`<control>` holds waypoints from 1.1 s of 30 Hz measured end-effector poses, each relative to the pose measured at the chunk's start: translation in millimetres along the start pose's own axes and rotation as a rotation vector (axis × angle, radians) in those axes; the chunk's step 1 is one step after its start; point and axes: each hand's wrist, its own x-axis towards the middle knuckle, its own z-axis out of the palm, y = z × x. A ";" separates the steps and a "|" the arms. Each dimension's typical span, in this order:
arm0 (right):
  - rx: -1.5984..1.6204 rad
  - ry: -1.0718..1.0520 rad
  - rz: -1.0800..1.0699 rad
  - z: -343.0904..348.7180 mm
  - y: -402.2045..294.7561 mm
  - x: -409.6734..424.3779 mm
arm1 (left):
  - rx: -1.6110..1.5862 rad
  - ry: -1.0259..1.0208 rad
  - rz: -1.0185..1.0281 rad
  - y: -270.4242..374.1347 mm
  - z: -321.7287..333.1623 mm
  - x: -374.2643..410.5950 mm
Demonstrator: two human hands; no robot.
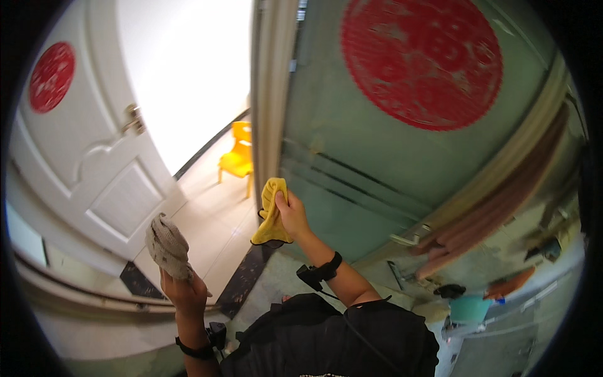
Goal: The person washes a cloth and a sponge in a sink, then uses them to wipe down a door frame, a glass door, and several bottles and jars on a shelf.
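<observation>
My left hand grips a crumpled grey cloth that bunches up above the knuckles. In my right hand is a folded yellow cloth with dark edging, pinched under the thumb and hanging down a little. The yellow cloth is in front of the edge of a beige door frame. To the right of that hand stands a frosted glass door with a round red paper decoration and a metal handle.
A white panelled door stands swung open at left. Beyond the dark stone threshold a small yellow chair is on the tiled floor. At right are a hanging brownish-red curtain and a turquoise basin.
</observation>
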 end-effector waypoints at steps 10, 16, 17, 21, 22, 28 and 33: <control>-0.688 0.631 -0.968 -154.6 -170.6 -39.4 | -0.490 -0.217 0.287 115.3 193.3 75.0; -1.245 1.011 -0.943 -227.0 -195.9 -50.2 | -0.461 -0.310 0.478 154.5 254.0 97.9; -1.321 1.045 -0.886 -239.1 -193.4 -49.9 | -0.458 -0.340 0.487 157.6 259.7 101.3; -1.639 1.160 -0.700 -267.9 -191.4 -46.7 | -0.490 -0.422 0.578 164.3 282.7 112.7; -1.722 1.181 -0.671 -270.1 -195.0 -45.1 | -0.508 -0.427 0.613 164.2 289.0 116.2; -1.624 1.480 -0.762 -279.5 -255.2 -41.1 | -0.581 -0.395 0.795 168.1 304.5 129.7; -1.758 1.368 -0.870 -272.4 -323.2 -30.4 | -0.605 -0.376 0.894 186.5 308.4 139.8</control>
